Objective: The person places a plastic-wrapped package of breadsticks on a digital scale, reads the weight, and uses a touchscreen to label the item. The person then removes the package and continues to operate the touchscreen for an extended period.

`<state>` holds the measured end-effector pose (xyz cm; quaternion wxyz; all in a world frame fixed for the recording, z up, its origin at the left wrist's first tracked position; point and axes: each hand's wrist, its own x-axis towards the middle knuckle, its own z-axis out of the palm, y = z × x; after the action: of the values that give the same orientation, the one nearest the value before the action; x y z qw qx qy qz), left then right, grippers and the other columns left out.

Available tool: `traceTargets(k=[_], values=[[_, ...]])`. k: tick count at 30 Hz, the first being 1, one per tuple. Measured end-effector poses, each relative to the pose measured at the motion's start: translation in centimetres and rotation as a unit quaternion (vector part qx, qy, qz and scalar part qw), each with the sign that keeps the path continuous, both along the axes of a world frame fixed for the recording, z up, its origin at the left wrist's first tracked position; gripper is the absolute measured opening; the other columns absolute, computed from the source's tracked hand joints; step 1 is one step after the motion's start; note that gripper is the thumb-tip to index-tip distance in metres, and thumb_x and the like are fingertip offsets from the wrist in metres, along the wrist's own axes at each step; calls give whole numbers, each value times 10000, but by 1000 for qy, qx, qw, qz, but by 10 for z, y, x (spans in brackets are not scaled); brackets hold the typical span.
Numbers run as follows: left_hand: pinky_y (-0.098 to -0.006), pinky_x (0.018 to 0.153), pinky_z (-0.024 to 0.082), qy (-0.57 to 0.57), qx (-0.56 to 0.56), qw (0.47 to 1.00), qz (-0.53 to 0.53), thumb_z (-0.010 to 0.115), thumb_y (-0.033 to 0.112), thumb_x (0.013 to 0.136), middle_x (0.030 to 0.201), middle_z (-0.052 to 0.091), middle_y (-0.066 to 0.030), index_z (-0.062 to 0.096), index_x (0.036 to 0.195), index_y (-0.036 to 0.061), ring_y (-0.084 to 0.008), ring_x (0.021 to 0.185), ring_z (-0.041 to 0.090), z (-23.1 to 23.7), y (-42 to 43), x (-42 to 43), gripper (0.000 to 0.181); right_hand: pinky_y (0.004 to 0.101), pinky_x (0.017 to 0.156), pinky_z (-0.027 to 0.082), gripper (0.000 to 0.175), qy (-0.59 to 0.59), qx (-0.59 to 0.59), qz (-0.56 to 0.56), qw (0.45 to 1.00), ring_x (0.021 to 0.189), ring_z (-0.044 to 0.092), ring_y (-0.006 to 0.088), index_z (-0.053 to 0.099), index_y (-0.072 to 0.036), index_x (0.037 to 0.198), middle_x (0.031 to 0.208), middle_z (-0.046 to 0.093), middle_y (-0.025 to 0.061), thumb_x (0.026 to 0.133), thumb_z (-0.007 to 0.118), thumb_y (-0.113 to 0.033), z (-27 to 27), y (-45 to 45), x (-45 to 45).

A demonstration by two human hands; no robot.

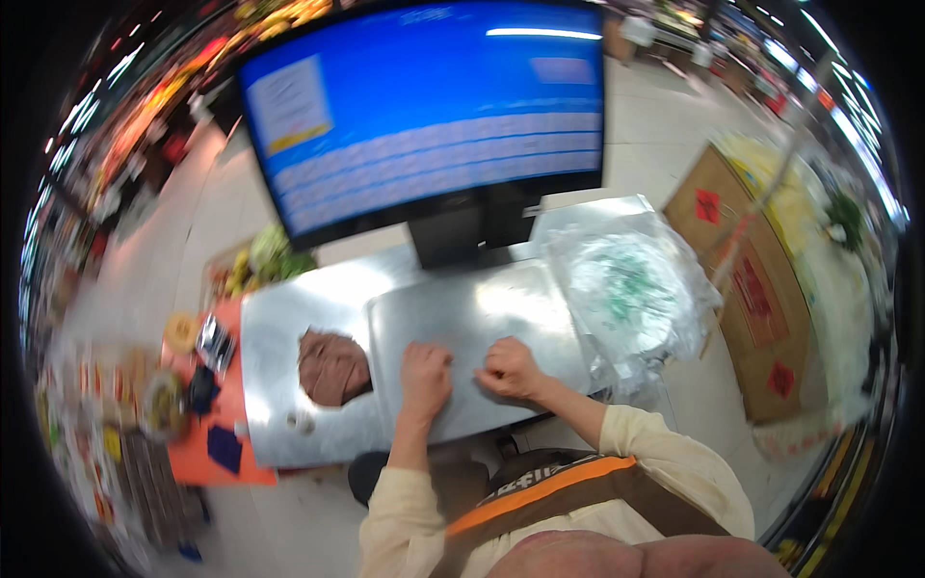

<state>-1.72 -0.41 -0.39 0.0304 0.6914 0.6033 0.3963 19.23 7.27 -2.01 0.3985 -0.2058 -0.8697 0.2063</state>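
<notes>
My left hand (pixel 426 379) is curled into a fist on the stainless-steel plate (pixel 462 311), which looks like a weighing platform. Close by on the right, my right hand (pixel 512 370) is also curled, its knuckles over the same plate. I see nothing held in either one, and a gap separates them. Left of the plate, a folded brown cloth (pixel 334 367) lies on the metal tabletop (pixel 278 419). Behind the plate stands a large monitor (pixel 433 94) with a lit blue screen.
To the right, clear plastic bags (pixel 625 282) are heaped beside the plate. Beyond them leans a cardboard panel (pixel 744 311) with red paper pieces. An orange surface (pixel 195 451) at left holds a tape roll (pixel 182 331) and a plastic jar (pixel 164 406). Cabbage-like produce (pixel 269 249) sits behind the table.
</notes>
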Motion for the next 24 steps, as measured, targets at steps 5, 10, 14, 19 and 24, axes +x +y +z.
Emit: traceTargets(k=[5, 10, 14, 19, 24], values=[[-542, 1080, 416, 20, -31, 999, 11, 746, 103, 777, 1198, 619, -159, 696, 1149, 70, -393, 1171, 571, 12, -1, 11, 377, 407, 673, 450, 331, 12, -16, -8, 1000, 666, 559, 281, 533, -117, 608, 662, 539, 47, 744, 830, -163, 2, -1, -5], [-566, 1158, 353, 82, -98, 992, -13, 816, 191, 743, 1417, 534, -195, 621, 1367, 77, -431, 1348, 471, 16, -2, 21, 663, 431, 674, 442, 341, 20, -22, -13, 999, 700, 582, 300, 550, -111, 613, 672, 549, 55, 777, 822, -234, 0, -1, -5], [-591, 1185, 313, 39, -19, 997, 56, 829, 239, 766, 1510, 450, -258, 544, 1460, 47, -490, 1424, 373, 15, -5, 20, 775, 439, 793, 479, 213, -82, -106, -7, 991, 857, 632, 298, 651, -108, 759, 854, 652, 69, 786, 817, -238, 5, -5, -1], [-581, 1181, 320, 69, -72, 995, 22, 819, 221, 773, 1484, 469, -247, 530, 1473, 45, -475, 1416, 381, 7, -4, 16, 778, 568, 1133, 375, 388, -67, -10, -46, 997, 1299, 537, 339, 709, -117, 1146, 1340, 617, 123, 805, 809, -272, 9, -7, -1], [-585, 1183, 311, 21, -51, 998, 22, 794, 188, 793, 1446, 499, -241, 529, 1472, 48, -475, 1402, 400, 1, -3, 11, 741, 641, 1187, 314, 429, -102, -60, 13, 993, 1405, 466, 352, 712, -125, 1193, 1428, 585, 103, 815, 799, -307, 0, -5, -2]])
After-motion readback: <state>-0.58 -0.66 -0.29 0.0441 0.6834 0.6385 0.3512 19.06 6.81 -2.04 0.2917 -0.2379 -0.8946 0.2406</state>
